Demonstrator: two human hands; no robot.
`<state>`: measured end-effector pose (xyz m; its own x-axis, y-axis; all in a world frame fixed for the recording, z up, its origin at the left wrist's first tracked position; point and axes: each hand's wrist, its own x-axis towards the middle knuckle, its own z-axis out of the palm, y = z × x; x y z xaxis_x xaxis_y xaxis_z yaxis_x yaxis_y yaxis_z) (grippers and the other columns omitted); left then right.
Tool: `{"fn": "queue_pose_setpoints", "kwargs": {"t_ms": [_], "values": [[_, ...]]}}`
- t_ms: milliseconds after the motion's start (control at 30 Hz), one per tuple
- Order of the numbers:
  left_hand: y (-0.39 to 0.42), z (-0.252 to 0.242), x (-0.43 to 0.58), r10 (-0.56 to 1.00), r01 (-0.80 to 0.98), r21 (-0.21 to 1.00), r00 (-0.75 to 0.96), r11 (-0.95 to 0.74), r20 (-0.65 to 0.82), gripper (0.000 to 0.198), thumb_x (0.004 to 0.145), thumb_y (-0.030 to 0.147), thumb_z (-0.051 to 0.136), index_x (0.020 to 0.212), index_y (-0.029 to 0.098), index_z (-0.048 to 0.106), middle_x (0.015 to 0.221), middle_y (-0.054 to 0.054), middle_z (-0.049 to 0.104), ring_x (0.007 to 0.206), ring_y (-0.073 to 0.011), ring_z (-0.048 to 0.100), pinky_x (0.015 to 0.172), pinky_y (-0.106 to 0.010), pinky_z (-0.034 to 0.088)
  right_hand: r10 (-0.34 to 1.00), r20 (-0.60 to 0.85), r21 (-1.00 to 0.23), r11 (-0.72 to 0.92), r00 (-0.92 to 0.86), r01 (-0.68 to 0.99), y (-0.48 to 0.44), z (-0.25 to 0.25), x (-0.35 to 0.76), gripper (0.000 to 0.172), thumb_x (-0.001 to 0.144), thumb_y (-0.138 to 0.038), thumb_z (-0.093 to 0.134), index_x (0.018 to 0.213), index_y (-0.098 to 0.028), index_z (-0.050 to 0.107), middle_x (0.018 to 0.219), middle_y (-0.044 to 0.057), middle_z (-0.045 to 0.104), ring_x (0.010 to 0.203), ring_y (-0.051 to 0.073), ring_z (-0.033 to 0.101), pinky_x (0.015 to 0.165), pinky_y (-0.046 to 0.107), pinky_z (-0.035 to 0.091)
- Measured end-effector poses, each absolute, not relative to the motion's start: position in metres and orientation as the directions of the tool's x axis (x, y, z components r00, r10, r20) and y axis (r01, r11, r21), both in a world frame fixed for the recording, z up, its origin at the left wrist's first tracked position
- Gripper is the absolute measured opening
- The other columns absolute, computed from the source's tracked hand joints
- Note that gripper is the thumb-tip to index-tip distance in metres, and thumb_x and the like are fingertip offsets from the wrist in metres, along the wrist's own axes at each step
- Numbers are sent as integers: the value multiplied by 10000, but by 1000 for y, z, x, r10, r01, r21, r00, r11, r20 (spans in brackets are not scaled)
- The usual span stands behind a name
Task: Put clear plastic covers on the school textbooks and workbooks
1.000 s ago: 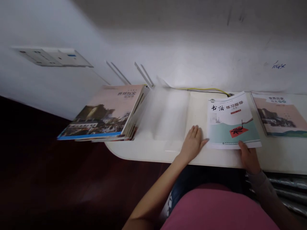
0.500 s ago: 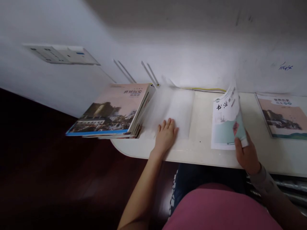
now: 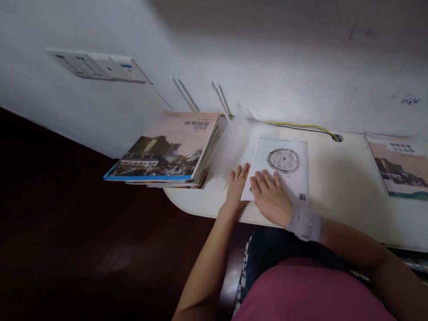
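A thin booklet (image 3: 290,178) lies with its white back cover up on a translucent plastic sheet (image 3: 232,145); a round grey emblem is printed on it. My right hand (image 3: 272,198), with a pale band at the wrist, rests flat on the booklet's lower left part, fingers stretched out. At the booklet's left edge my left hand (image 3: 236,187) lies on the plastic sheet, its fingers extended and partly hidden by the booklet. Just left of the sheet is a stack of books (image 3: 163,151), a pink-covered history book on top.
Another pink book (image 3: 399,167) lies to the right on the white table (image 3: 344,191). A yellow cable (image 3: 297,126) runs along the wall into a cable hole (image 3: 337,137). The stack overhangs the table's rounded left end. Wall sockets (image 3: 100,67) are at upper left.
My right hand has brought the booklet leftward onto the plastic sheet and turned it from front cover to back cover. It no longer grips the booklet. My left hand stays on the sheet.
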<state>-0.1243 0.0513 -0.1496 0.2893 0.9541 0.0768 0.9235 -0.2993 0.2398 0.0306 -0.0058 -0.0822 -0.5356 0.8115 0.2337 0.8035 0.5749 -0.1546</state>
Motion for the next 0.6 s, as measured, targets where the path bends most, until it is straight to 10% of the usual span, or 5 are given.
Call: {"fn": "queue_pose_setpoints", "kwargs": {"t_ms": [600], "values": [[60,-157,-149,903,845,325,367,-424,223,479,935,191,249,1342,28,441,1415,-212,447,1371,-242,344,1097,-435,336,708,129,-161,706,-695,690,19,-121,46,685,793,-522,636,1287,-71,490,1430,231,416,1357,331,341,1099,457,311]]}}
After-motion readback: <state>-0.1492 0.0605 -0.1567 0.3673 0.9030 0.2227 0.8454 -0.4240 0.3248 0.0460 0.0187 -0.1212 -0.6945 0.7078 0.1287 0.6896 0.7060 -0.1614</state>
